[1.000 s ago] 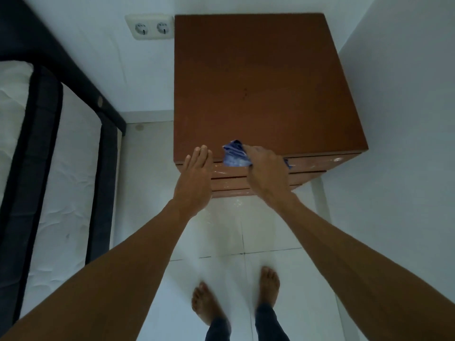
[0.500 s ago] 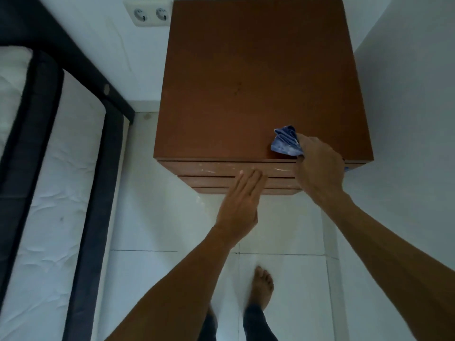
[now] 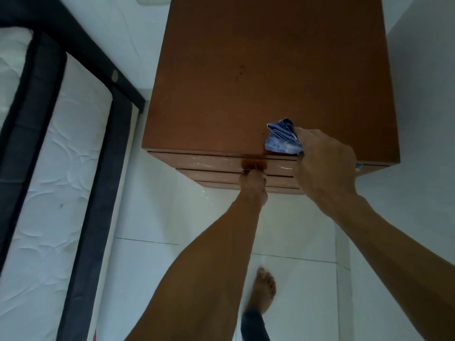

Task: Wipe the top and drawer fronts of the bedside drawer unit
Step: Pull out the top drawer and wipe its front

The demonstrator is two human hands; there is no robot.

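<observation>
The brown bedside drawer unit stands against the white wall, seen from above. Its stacked drawer fronts show as narrow strips below the top's front edge. My right hand holds a crumpled blue cloth pressed on the top, at the front edge towards the right. My left hand is lower, at the middle of the drawer fronts, with its fingers curled onto the edge of a drawer. The fingertips are blurred and partly hidden.
A bed with a white mattress and dark frame lies at the left, close to the unit. A wall socket sits at the top edge. A white wall runs along the right. My bare foot stands on white floor tiles.
My left hand went from flat and open near the drawers to curled onto a drawer front. My right hand with the cloth shifted right along the top's front edge.
</observation>
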